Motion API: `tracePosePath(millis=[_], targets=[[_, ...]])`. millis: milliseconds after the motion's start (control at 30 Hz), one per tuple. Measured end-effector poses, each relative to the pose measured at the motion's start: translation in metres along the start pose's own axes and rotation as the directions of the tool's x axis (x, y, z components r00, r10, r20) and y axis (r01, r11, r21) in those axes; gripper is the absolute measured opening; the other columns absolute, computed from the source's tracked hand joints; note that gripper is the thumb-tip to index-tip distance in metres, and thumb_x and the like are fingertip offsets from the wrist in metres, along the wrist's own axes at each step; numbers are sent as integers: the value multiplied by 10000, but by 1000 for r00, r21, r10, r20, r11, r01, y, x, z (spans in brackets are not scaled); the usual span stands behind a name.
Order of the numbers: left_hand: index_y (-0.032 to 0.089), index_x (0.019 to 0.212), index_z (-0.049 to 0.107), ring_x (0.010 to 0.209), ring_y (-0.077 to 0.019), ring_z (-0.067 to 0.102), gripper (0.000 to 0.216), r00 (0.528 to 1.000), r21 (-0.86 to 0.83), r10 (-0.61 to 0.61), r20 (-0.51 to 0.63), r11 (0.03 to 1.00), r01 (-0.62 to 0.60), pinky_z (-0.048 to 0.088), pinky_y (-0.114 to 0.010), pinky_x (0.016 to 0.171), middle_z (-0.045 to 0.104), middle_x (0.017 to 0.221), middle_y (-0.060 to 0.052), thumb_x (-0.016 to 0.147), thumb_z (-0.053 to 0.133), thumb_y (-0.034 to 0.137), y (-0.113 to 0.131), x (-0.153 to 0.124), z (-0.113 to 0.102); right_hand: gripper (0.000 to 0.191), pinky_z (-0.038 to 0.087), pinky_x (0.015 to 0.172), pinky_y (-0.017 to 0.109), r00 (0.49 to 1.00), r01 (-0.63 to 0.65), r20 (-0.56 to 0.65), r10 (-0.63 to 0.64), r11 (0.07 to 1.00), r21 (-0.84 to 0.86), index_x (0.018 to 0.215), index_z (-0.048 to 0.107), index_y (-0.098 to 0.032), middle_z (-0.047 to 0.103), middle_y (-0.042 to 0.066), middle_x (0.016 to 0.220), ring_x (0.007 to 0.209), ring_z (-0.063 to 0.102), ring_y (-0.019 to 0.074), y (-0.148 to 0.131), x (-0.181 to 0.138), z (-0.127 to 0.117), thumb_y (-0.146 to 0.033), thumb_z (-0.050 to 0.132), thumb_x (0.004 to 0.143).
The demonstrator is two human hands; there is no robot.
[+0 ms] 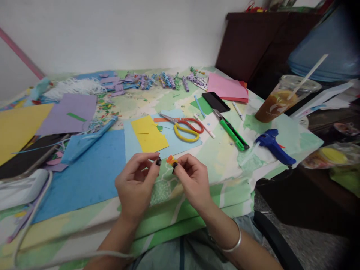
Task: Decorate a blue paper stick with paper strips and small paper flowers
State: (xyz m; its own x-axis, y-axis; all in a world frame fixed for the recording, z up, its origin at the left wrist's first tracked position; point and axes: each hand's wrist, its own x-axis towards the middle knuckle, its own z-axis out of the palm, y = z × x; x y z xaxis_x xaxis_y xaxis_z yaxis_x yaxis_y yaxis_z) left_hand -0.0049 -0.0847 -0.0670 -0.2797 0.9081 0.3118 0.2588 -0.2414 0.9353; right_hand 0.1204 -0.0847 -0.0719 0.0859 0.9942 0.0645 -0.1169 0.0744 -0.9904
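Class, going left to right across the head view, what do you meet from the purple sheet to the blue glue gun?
Purple sheet, left hand, orange piece, right hand, green utility knife, blue glue gun.

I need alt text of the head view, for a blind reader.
A person's right hand pinches a small orange-and-yellow piece, the left hand beside it, above a green-patterned cloth. Nearby lie red-and-yellow-handled scissors, a green utility knife and a blue glue gun.

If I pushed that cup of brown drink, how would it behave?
The clear cup looks tall, so it might tip. The brown drink inside probably adds weight and could slosh. The straw, sticking well out, may swing.
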Motion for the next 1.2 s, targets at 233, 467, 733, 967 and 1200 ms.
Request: tracePosePath(millis=[233,467,733,967,1200], targets=[[228,904,719,754,-121,595,122,979,71,85,187,992,-100,497,-191,561,652,901,-23,802,655,205,2,5,1,111,327,503,228,998,45,56,-41,997,-65,661,498,-197,446,-52,576,532,385,93,2,-1,-3,-206,559,753],[228,810,704,765,-123,607,95,981,60,117,153,990,-128,511,-200,601,656,821,-3,795,657,147,1,3,-1,117,326,513,230,996,-10,84,10,1000,-7,639,497,-190,439,-48,571,542,387,93,-2,1,-5,-213,549,741],[214,749,633,795,-113,572,170,974,44,118,195,991,-129,472,-173,580,615,825,4,839,562,88,4,4,-2,105,309,505,224,997,-8,71,9,1000,-6,639,491,-186,425,-51,572,538,377,87,0,2,-6,-192,534,735],[212,746,654,765,-92,569,168,964,17,191,184,980,-197,448,-146,528,604,846,10,816,595,71,1,5,-3,101,323,483,209,997,70,39,-67,993,-90,668,500,-184,442,-55,574,516,383,78,4,0,-6,-182,543,759],[216,763,671,824,-93,605,181,961,37,212,176,974,-222,486,-145,600,642,879,10,804,606,52,0,4,-3,103,377,533,211,933,352,44,-358,877,-326,696,527,-183,484,-44,610,543,431,80,6,-7,-6,-112,541,769]])
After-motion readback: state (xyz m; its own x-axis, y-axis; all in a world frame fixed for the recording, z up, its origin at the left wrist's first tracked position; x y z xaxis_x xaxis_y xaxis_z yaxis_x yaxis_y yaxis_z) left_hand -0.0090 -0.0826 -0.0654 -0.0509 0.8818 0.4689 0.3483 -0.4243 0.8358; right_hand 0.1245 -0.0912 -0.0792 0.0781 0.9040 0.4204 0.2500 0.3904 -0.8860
